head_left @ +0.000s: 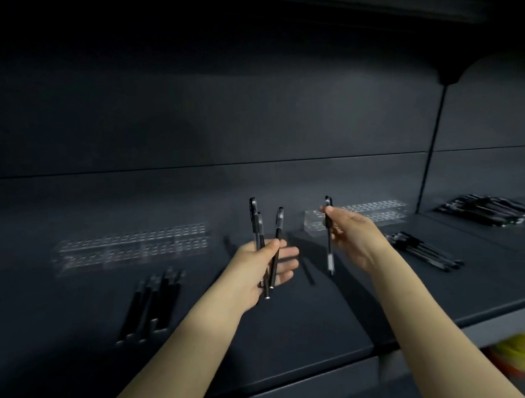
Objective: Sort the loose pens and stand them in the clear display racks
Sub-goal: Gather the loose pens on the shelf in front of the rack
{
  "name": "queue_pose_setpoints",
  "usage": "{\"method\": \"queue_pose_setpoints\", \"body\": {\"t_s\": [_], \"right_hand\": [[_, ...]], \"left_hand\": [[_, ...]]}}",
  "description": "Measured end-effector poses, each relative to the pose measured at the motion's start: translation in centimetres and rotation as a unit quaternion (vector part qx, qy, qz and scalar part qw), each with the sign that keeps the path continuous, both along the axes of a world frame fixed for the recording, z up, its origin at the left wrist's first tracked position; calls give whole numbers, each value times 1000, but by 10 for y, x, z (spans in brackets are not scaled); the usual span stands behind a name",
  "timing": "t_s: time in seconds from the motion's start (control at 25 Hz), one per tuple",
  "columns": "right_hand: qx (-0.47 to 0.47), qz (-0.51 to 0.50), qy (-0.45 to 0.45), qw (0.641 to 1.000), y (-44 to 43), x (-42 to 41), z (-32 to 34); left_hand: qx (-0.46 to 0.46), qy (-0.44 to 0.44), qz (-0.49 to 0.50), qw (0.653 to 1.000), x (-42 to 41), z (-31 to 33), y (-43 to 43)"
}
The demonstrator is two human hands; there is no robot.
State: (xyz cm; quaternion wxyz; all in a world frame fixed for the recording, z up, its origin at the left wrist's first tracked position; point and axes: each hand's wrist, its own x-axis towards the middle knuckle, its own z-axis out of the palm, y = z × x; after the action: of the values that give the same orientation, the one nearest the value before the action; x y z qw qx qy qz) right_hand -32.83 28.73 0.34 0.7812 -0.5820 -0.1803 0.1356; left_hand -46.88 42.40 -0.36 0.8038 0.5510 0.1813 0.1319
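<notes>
My left hand point(266, 267) grips three black pens point(258, 226) upright above the dark shelf, thumb across their barrels. My right hand point(349, 233) pinches a single black pen point(329, 244) upright, tip down, just in front of the right clear rack point(374, 212). A second clear rack point(133, 248) with rows of holes lies at the left on the shelf. Neither rack shows any pen standing in it.
Loose black pens lie in groups: one pile point(152, 302) at front left, another pile point(422, 249) right of my right hand, a larger heap point(493, 211) at far right. The dark shelf point(292, 334) has a front edge; yellow packages point(518, 349) sit below right.
</notes>
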Motion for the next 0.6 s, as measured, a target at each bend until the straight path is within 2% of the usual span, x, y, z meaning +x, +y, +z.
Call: {"method": "queue_pose_setpoints", "body": {"t_s": [0.28, 0.48, 0.6], "right_hand": [[-224, -129, -80, 963, -142, 152, -18], [-358, -117, -132, 917, -185, 221, -37], [-396, -102, -144, 901, -192, 235, -46]], "left_hand": [[-14, 33, -19, 999, 125, 0, -121], [4, 40, -11, 999, 177, -5, -168], [2, 38, 6, 999, 190, -10, -182]]}}
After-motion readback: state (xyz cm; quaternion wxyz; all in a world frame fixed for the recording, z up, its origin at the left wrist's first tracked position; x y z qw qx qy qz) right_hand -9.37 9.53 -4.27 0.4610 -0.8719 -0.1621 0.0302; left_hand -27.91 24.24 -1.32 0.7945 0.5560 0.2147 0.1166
